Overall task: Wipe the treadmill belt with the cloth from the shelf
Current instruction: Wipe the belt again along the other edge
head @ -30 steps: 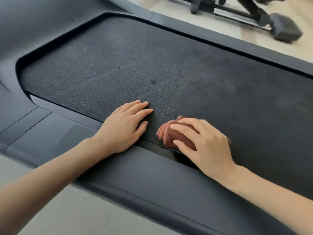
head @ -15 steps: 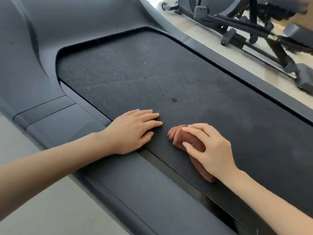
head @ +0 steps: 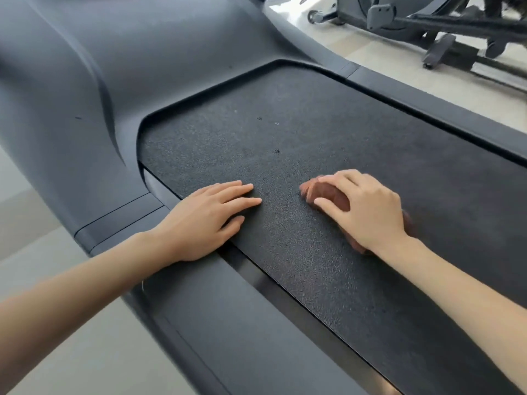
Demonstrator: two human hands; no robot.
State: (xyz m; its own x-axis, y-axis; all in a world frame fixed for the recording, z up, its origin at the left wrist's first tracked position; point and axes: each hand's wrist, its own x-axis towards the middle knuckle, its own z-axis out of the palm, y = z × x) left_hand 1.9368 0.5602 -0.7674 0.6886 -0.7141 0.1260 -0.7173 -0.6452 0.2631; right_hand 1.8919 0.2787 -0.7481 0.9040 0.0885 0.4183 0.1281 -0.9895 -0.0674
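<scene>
A bunched brown cloth point(head: 332, 195) lies pressed on the black treadmill belt point(head: 285, 132), caught under the right hand point(head: 370, 212). That hand's fingers point(head: 342, 178) bend over the cloth while the thumb tucks in against its near side. A fold of the cloth pokes out ahead of the fingertips, and a blurred edge shows behind the heel of the hand. Across a bare strip of belt from those fingertips, the left hand point(head: 199, 223) rests flat and holds nothing. Its fingers point(head: 239, 189) lie straight and close together on the belt's near edge, its heel on the grey side rail point(head: 228, 323). A small dark speck point(head: 277, 151) marks the belt beyond the gap between the two sets of fingertips. Further past the left fingers rises the treadmill's smooth grey front cover point(head: 142, 67). Beyond the right fingers runs the far rail point(head: 427, 106), then pale floor point(head: 356, 47) and the dark frame of another exercise machine point(head: 413, 21).
</scene>
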